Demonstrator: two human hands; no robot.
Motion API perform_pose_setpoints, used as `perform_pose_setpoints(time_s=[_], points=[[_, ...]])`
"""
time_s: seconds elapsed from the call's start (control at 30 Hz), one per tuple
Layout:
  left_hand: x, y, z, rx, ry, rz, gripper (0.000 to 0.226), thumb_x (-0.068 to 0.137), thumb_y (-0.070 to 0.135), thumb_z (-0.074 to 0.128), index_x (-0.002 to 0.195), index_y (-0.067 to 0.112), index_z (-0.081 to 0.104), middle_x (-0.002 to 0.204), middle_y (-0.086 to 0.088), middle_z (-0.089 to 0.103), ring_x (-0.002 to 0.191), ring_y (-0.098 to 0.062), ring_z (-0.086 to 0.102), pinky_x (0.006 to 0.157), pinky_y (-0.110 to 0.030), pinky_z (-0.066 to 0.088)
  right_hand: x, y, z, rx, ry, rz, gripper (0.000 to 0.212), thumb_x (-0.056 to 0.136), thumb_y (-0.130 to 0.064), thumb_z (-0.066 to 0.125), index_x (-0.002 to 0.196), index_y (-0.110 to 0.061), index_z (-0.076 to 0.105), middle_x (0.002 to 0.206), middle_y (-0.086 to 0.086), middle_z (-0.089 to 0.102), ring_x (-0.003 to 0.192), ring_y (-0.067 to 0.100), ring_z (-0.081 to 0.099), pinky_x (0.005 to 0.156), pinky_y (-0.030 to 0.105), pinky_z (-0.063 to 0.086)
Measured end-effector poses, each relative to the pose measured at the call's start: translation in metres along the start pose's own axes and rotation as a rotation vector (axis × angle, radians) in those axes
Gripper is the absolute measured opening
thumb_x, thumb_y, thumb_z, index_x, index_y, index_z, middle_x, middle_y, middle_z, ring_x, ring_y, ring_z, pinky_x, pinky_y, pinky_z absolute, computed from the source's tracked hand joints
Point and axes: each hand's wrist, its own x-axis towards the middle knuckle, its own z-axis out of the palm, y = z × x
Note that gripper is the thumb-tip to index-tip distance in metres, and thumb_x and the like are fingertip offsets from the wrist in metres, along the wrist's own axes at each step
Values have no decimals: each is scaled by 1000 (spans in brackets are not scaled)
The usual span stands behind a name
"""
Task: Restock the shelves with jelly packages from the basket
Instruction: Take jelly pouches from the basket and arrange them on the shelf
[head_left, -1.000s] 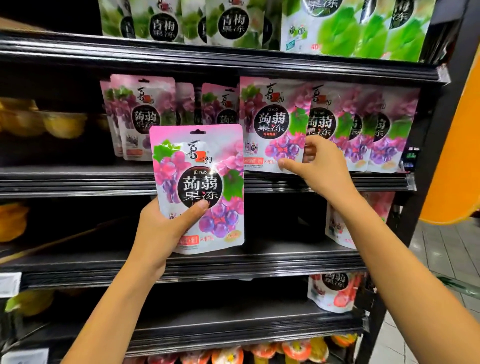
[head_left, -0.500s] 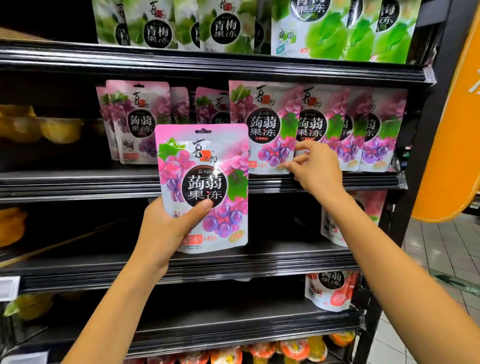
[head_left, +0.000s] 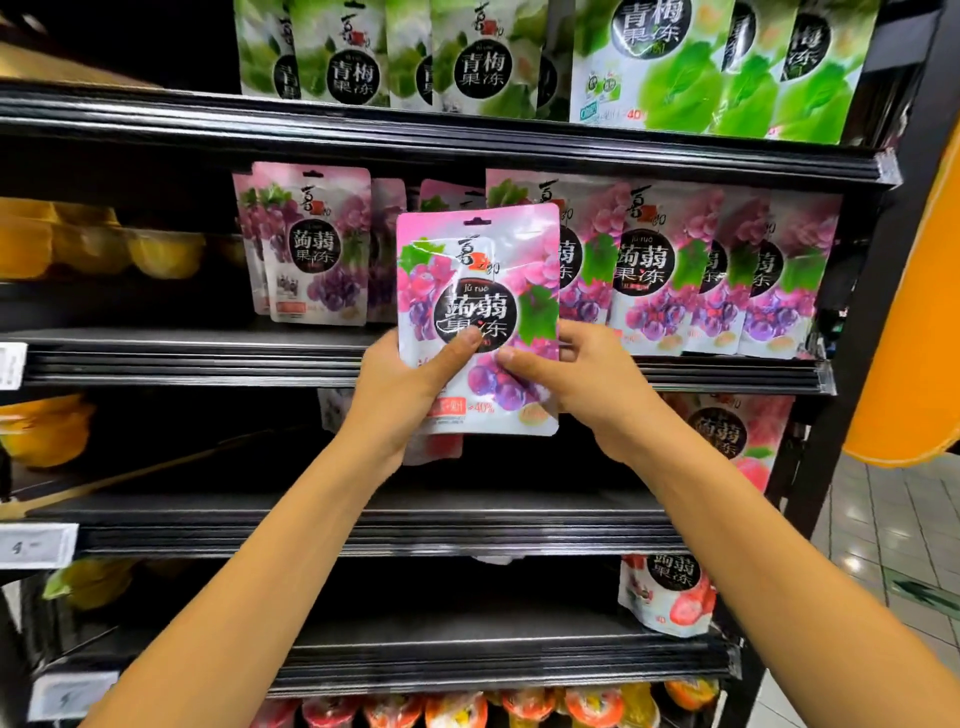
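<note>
A pink grape jelly pouch (head_left: 480, 275) stands upright in front of the second shelf (head_left: 182, 358). My left hand (head_left: 410, 395) grips its lower left part, thumb across the front. My right hand (head_left: 582, 384) holds its lower right edge, thumb on the front and fingers behind. Behind it, a row of the same grape pouches (head_left: 685, 270) stands on the right of that shelf, and a smaller group of grape pouches (head_left: 311, 244) stands on the left. The basket is out of view.
Green plum jelly pouches (head_left: 675, 62) fill the top shelf. Yellow jelly cups (head_left: 104, 244) sit at far left. Peach pouches (head_left: 727, 431) and strawberry pouches (head_left: 670, 597) stand lower right. Dark shelves (head_left: 363, 514) lie below. An orange pillar (head_left: 914, 312) stands right.
My left hand raised the pouch and moved it right, up to the second shelf. My right hand left the shelved pouches and took hold of the pouch's right edge.
</note>
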Motion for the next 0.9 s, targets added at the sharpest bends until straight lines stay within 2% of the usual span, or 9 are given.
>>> perform_pose_setpoints(time_s=[0.1,0.2,0.33,0.47,0.57,0.67,0.73,0.8,0.9], points=[[6,7,2,204,120,96,66,75,52,72,121,10,50,115,-2,65,104,-17,66,86,-34,55,12,-8,-1,82,76,5,8,82,-4,74,89,-8,71,69,0,74,59,8,70,47,19,51],[-4,9,-1,462,203,341,65,88,50,61,136,18,32,133,2,43,122,-13,48,100,-32,44,25,-12,-1,77,138,47,7,82,-6,75,87,-5,72,67,0,74,58,9,69,52,20,52],[-16,3,-2,707,190,611,50,94,39,52,138,21,37,137,5,35,128,-15,37,106,-34,37,42,-15,6,105,178,60,7,81,-4,75,78,-9,70,57,-5,71,51,5,66,47,17,50],[-12,-2,-4,996,122,594,46,97,40,45,141,24,44,149,3,34,136,-16,31,112,-40,31,62,-22,12,34,254,-22,15,83,-1,73,74,-11,67,51,-8,67,45,1,62,42,16,45],[-6,-7,-5,1096,52,522,51,99,42,42,146,22,39,154,2,31,140,-16,29,118,-42,22,73,-20,17,-58,282,-85,16,84,1,70,75,-11,65,60,0,67,45,3,58,39,15,40],[-1,-15,-4,1152,5,441,58,98,47,37,150,22,32,158,2,25,144,-15,25,123,-42,6,76,-15,19,-177,229,-57,4,88,-5,67,91,-5,65,87,19,71,68,20,66,57,31,56],[-2,-19,-5,1186,-8,430,64,96,52,35,152,21,26,160,-1,20,145,-15,23,123,-42,-1,75,-12,15,-234,180,-18,16,89,-8,67,104,-2,64,99,20,71,82,27,69,72,43,59],[-3,-22,-5,1218,-14,445,69,94,55,33,153,21,22,161,-2,17,145,-14,21,123,-43,-3,71,-9,9,-328,172,-50,16,88,-10,69,102,-5,64,95,13,73,83,23,71,76,40,58],[-3,-24,-5,1217,-9,463,70,94,54,35,153,19,22,161,-3,18,146,-14,19,123,-42,-4,64,-3,-3,-603,229,-110,12,84,-13,72,92,-6,66,71,6,69,60,7,61,70,30,57]])
